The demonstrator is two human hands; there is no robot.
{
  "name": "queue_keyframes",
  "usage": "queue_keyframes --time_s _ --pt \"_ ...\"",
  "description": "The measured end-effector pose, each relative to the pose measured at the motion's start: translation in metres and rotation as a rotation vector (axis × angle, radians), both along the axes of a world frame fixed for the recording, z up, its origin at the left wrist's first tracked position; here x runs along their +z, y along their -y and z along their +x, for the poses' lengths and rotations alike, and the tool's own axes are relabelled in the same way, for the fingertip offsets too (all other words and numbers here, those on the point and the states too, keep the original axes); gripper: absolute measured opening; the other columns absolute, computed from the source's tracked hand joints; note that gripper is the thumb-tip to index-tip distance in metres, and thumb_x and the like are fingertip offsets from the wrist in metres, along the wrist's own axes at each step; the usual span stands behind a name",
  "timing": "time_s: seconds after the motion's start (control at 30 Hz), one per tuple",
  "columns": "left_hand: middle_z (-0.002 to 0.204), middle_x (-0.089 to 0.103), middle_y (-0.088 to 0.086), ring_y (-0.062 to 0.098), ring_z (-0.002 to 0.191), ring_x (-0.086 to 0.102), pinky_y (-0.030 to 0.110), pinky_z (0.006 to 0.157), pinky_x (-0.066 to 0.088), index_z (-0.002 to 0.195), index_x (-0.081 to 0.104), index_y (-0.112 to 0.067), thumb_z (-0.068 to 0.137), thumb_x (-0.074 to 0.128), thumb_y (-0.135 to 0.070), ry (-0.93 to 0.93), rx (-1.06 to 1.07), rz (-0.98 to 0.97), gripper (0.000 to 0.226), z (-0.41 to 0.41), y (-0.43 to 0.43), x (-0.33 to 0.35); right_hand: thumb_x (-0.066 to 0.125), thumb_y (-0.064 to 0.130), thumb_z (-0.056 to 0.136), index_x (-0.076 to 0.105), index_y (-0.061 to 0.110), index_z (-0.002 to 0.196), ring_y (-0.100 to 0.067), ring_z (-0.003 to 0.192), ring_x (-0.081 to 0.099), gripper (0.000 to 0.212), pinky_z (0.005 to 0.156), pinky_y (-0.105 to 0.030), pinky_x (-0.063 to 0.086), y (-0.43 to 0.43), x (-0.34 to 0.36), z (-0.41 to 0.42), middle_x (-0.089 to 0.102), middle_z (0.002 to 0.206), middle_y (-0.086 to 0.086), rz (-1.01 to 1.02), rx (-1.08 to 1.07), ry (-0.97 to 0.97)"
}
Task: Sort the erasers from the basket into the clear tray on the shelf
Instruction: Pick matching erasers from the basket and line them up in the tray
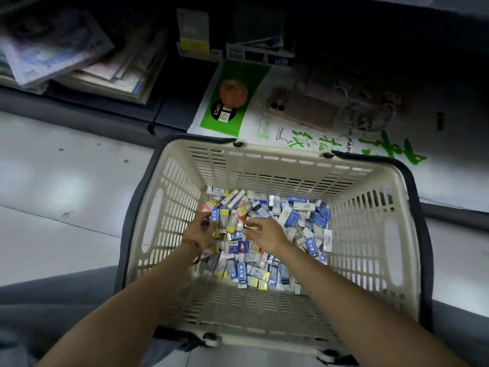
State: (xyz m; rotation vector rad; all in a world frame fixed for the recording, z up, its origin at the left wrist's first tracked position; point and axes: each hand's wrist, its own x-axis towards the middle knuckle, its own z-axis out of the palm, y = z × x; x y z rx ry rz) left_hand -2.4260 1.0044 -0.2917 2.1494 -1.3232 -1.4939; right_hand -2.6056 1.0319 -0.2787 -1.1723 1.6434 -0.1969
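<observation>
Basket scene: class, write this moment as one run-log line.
stage: picking | left hand: holding erasers | right hand: reaching into pile | basket: many erasers | tray: unseen

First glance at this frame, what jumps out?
The cream slatted basket fills the centre, its floor heaped with small blue, white and yellow erasers. Both bare arms reach in: the left hand grips a bunch of erasers, the right hand picks at the pile beside it. Behind the basket lies a pink phone on green-printed paper.

"20PCS" — green pack (pixel 229 102), "PAP" — paper pad (pixel 397 144)
</observation>
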Motion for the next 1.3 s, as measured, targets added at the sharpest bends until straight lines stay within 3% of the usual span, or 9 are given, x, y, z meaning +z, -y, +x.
queue_keyframes --time_s 0.1,0.23,0.33,0.43,0.57,0.8,0.9,1.07,1.3 --pt "0.102 0.062 0.025 0.027 0.084 0.059 0.042 0.083 0.053 0.119 0.047 -0.008 0.09 0.059 -0.023 -0.042 0.007 0.063 0.035 0.003 0.005 -0.006 0.058 0.04 0.09 0.045 0.02 0.138 -0.025 0.115 0.055 0.053 0.097 -0.037 0.045 0.011 -0.003 0.018 0.059 0.127 -0.001 -0.008 0.039 -0.114" --pt "0.089 0.06 0.009 0.013 0.065 0.053 0.015 0.054 0.044 0.106 0.048 -0.011 0.089 0.059 -0.03 -0.05 0.011 0.081 0.028 -0.002 0.008 -0.011 0.057 0.044 0.09 0.051 0.017 0.125 -0.023 0.11 0.057 0.044 0.088 -0.031 0.042 0.016 -0.008 0.039 0.061 0.12 -0.001 0.01 -0.101 -0.135" --pt "0.098 0.065 0.011 0.02 0.086 0.058 0.024 0.073 0.044 0.106 0.061 -0.007 0.09 0.057 -0.036 -0.069 -0.015 0.128 0.033 -0.004 0.004 -0.019 0.062 0.041 0.087 0.05 0.013 0.118 -0.026 0.105 0.061 0.044 0.089 -0.035 0.047 0.018 -0.01 0.05 0.065 0.111 -0.004 0.039 -0.289 -0.117" --pt "0.091 0.064 0.009 0.019 0.09 0.058 0.028 0.079 0.043 0.092 0.065 -0.008 0.087 0.061 -0.036 -0.122 0.055 0.165 0.028 -0.004 0.003 -0.023 0.067 0.039 0.083 0.044 0.01 0.12 -0.029 0.108 0.059 0.053 0.093 -0.04 0.047 0.022 -0.013 0.052 0.064 0.111 -0.005 0.127 -0.405 -0.062" --pt "0.103 0.068 0.008 0.018 0.087 0.061 0.026 0.082 0.046 0.102 0.067 -0.012 0.082 0.069 -0.031 -0.262 0.086 0.239 0.027 0.0 0.008 -0.016 0.073 0.026 0.081 0.047 0.006 0.126 -0.024 0.108 0.057 0.056 0.09 -0.032 0.046 0.025 -0.009 0.042 0.06 0.124 -0.009 0.222 -0.548 0.156" --pt "0.073 0.065 0.007 0.009 0.049 0.064 0.019 0.046 0.051 0.112 0.056 -0.012 0.075 0.073 0.001 -0.379 0.02 0.109 0.043 -0.003 0.018 0.011 0.072 0.018 0.082 0.056 0.007 0.125 -0.013 0.083 0.058 0.047 0.074 -0.023 0.048 0.002 0.013 -0.009 0.06 0.119 -0.007 0.215 -0.598 0.336" --pt "0.074 0.068 0.007 0.011 0.051 0.067 0.021 0.049 0.054 0.095 0.063 -0.014 0.08 0.067 0.002 -0.425 0.119 0.145 0.022 -0.004 0.02 0.026 0.07 0.019 0.083 0.051 0.008 0.13 -0.018 0.078 0.061 0.052 0.087 -0.026 0.049 -0.008 0.022 -0.023 0.058 0.12 -0.007 0.227 -0.67 0.414" --pt "0.08 0.065 0.005 0.013 0.065 0.064 0.019 0.051 0.054 0.098 0.061 -0.012 0.078 0.073 -0.01 -0.37 0.027 0.159 0.023 -0.001 0.005 0.038 0.067 0.022 0.085 0.05 0.008 0.131 -0.022 0.094 0.06 0.05 0.095 -0.03 0.049 -0.018 0.038 -0.023 0.061 0.12 -0.006 0.19 -0.701 0.486" --pt "0.098 0.063 -0.002 0.013 0.094 0.059 0.028 0.094 0.045 0.082 0.065 -0.018 0.078 0.073 -0.027 -0.348 0.071 0.066 0.013 -0.007 -0.008 0.048 0.064 0.02 0.088 0.062 0.011 0.106 -0.009 0.081 0.055 0.021 0.102 -0.035 0.045 -0.027 0.059 -0.007 0.06 0.093 0.002 0.195 -0.702 0.654"
